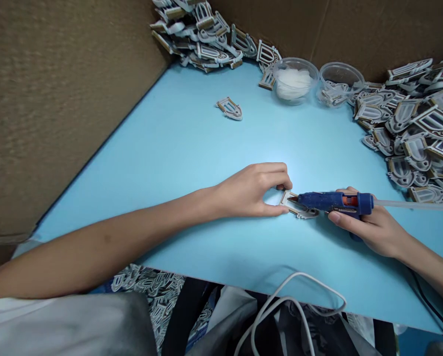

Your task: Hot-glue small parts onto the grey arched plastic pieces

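Note:
My right hand (373,227) is wrapped round a blue hot glue gun (325,201), with a clear glue stick (410,203) jutting from its back end. The gun's nozzle points left, over a small white and brown arch-shaped frame piece (303,213) lying on the blue tabletop. Thumb and fingers of my left hand (260,190) pinch the left end of that piece. The gun covers part of the piece, so I cannot tell whether the nozzle touches it. Farther back on the table lies one similar arch piece (229,109).
Piles of arch pieces stand at the back left (206,42) and right (414,123). Between them are a round tub of white pieces (295,84) and another clear tub (340,81). Cardboard walls (76,99) border the blue table (162,148). A white cable (299,277) loops over the front edge.

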### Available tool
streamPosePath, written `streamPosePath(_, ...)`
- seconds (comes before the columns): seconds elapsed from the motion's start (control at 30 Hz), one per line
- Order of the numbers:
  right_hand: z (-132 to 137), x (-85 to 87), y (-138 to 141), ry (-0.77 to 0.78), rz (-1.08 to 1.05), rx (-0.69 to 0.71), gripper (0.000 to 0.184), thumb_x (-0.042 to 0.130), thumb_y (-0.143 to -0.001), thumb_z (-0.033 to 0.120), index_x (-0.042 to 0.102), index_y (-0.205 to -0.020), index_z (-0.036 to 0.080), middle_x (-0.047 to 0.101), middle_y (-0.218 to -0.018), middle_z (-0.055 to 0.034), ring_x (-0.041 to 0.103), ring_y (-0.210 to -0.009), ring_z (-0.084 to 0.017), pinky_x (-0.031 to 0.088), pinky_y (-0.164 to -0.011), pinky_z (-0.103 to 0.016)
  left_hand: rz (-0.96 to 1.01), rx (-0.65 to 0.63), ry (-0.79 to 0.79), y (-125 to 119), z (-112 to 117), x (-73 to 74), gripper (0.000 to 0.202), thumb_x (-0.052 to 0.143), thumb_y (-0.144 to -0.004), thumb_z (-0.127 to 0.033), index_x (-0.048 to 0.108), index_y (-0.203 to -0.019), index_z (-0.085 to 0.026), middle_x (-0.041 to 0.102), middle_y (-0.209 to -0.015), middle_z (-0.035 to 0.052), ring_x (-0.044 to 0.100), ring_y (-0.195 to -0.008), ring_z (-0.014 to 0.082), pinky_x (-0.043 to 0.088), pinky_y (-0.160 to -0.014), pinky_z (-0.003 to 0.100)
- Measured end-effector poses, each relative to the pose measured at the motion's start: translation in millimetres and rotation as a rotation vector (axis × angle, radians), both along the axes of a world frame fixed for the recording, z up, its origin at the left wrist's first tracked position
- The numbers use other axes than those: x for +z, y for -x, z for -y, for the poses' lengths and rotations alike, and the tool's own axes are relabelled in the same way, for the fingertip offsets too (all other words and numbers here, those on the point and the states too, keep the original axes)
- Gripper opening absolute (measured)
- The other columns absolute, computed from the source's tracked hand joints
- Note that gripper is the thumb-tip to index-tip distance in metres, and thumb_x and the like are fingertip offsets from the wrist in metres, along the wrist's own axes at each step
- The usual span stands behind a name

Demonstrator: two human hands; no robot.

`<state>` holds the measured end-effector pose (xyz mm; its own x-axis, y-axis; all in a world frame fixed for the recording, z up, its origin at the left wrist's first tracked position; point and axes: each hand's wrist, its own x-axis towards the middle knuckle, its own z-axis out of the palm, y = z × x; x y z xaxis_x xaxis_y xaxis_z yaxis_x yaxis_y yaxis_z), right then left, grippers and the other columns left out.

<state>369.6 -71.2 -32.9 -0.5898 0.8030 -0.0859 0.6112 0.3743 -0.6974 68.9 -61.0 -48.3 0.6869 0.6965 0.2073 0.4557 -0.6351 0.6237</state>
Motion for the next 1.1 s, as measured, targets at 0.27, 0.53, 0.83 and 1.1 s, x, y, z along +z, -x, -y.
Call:
streamPosePath(0.27,-1.5,1.1,0.7,-0.028,-0.002,-0.003,0.049,0.054,-0.101,0.062,0.061,-0.074,0.023,0.057,-0.075,-0.0023,0.053,-0.069,-0.020,0.042,-0.064,-0.035,0.004,-0.003,-0.009,0.6,0.3,0.2,0.022,0.072,-0.093,-0.031,0.069,-0.105,-0.012,0.066,-0.101,0.0068,0.059,-0.086,0.0139,0.045,-0.076,0.025)
streamPosePath(0.53,-1.5,-4.2,-1.4,-0.097,-0.311,-0.078,0.024,0.060,-0.102,0.048,0.068,-0.097,0.026,0.071,-0.088,-0.0050,0.066,-0.076,-0.024,0.050,-0.069,-0.038,0.026,0.007,0.040,-1.1,-0.9,0.8,0.021,0.070,-0.092,-0.031,0.068,-0.102,-0.013,0.066,-0.099,0.0059,0.059,-0.086,0.0137,0.045,-0.078,0.025)
streamPosePath(0.83,-32.7,-18.8,-4.6,-0.397,0.014,-0.204,0.038,0.066,-0.075,0.031,0.053,-0.110,0.022,0.066,-0.100,-0.0083,0.057,-0.083,-0.025,0.041,-0.076,-0.038,0.278,0.271,0.327,0.6,-1.3,6.7,0.027,0.079,-0.072,-0.030,0.060,-0.086,-0.017,0.066,-0.081,0.0017,0.056,-0.067,0.0109,0.047,-0.062,0.022)
streamPosePath(1.1,-36.3,-29.1,-1.4,-0.316,-0.129,-0.218,0.049,0.059,-0.063,0.019,0.048,-0.111,0.024,0.065,-0.116,-0.0091,0.061,-0.104,-0.030,0.039,-0.087,-0.041,0.745,0.639,0.605,-46.7,-68.8,29.6,0.066,0.087,-0.056,-0.069,0.047,-0.076,-0.020,0.055,-0.052,-0.0045,0.041,-0.037,0.0068,0.027,-0.034,0.016)
